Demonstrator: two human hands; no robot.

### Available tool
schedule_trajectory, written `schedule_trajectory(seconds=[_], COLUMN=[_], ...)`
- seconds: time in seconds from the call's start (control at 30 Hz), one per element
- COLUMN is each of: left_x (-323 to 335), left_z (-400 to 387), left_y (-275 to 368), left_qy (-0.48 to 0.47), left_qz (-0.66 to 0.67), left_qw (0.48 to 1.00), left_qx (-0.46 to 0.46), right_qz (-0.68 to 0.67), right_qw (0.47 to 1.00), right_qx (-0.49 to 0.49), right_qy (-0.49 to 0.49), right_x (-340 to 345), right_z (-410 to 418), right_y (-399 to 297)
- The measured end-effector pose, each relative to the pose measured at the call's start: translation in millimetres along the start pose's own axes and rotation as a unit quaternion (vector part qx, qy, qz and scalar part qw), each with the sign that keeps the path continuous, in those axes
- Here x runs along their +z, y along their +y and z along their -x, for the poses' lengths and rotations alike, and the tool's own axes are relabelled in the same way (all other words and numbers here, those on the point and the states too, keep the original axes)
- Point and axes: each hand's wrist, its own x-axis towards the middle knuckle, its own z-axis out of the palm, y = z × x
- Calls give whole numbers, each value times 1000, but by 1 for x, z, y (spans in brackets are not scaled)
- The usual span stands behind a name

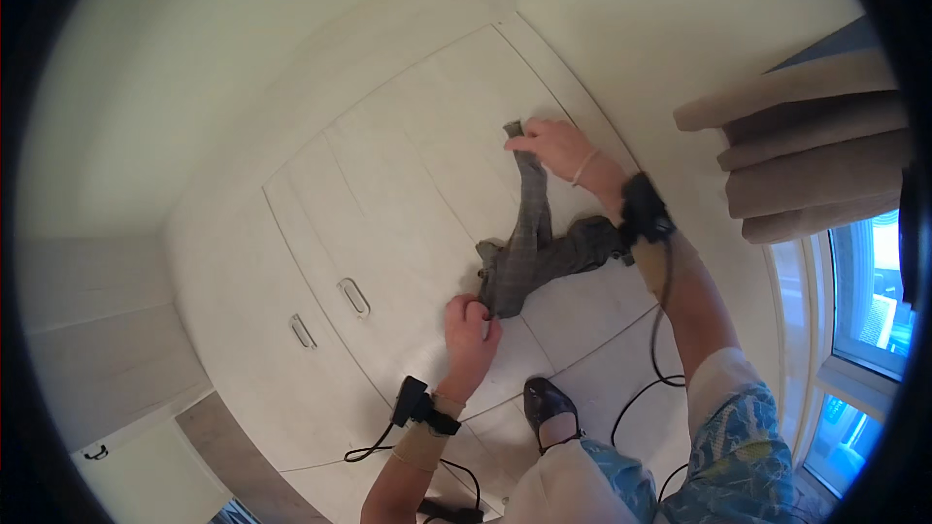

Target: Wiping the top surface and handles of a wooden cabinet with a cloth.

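A dark grey pair of trousers (528, 262) hangs crumpled in the middle of the view, in front of pale panels. My left hand (472, 338) pinches its lower left edge, near what looks like the waistband. My right hand (553, 149), higher up and to the right, grips the end of one narrow leg between thumb and fingers. The other leg sticks out to the right, below my right wrist, and its end is partly hidden by my forearm.
Pale panels bear two recessed handles (354, 298) on the left. A brown curtain (815, 153) and a window (874, 291) are at the right. Black cables (659, 349) trail from my wrist devices. My dark shoe (547, 404) stands on the tiled floor (575, 327).
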Motion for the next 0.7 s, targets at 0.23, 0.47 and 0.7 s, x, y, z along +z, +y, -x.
schedule_trajectory(seconds=[0.23,0.47,0.7], left_x=[-10,8,-8], left_z=[-32,-30,6], left_y=[25,13,5], left_qy=[70,15,-182], left_qz=[30,-123,-116], left_qw=[996,988,953], left_qx=[-42,92,213], right_qz=[36,32,-55], right_qw=[985,967,970], right_qx=[116,225,229], right_qy=[126,-113,-51], right_x=[-57,-42,-47], right_z=[53,171,179], right_y=[-22,-40,-57])
